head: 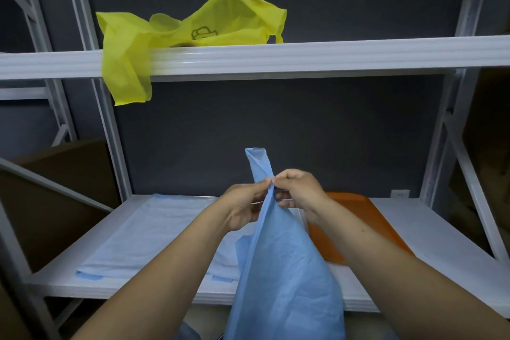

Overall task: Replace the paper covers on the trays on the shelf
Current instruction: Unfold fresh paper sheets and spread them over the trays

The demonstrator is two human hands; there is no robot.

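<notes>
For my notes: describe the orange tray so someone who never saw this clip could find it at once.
On the white rack's lower shelf, look right of the raised blue sheet. The orange tray lies flat there, bare, unlike the pale paper-covered tray to its left.

You hold the blue paper cover (281, 270) upright in front of the lower shelf (441, 257). It is gathered to a narrow neck, pinched there between your left hand (242, 207) and right hand (300, 190). The pale cover (154, 234), blue-edged, lies flat on the shelf's left half. The orange tray (358, 218) lies bare at right, partly hidden.
</notes>
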